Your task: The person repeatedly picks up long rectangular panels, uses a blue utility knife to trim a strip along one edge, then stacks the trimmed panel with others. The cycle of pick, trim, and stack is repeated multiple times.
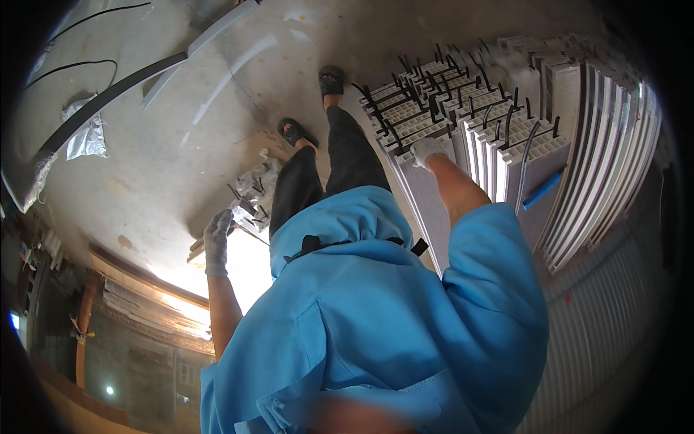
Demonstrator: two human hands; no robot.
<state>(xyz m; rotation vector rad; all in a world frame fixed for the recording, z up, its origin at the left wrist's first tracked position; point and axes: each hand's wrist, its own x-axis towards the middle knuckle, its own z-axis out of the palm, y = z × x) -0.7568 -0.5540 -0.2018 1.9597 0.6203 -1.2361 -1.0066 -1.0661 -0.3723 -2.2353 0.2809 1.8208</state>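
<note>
A view straight down a standing person's body onto a bare, stained concrete floor (181, 145). The person wears a bright blue top (376, 318), black trousers and dark sandals. Daylight falls in a bright patch on the floor just below the left hand.

The right hand (426, 150), in a white glove, reaches forward with the bare forearm extended and rests on the top edge of a white ribbed panel (423, 202) standing on end. The fingers curl over that edge; how firmly they close is hard to tell. Beyond and to the right of this hand stands a dense stack of similar white panels (499, 137), with black clips and thin tubes sticking up from their tops.

The left hand (217, 239), also in a white glove, hangs low beside the left leg, fingers loosely together, holding nothing visible. Just beyond it lies a clear plastic bag of small dark parts (254, 192) on the floor. Far off to the left of that hand, long grey strips (144, 76) and a crumpled plastic sheet (87, 134) lie on the concrete.
</note>
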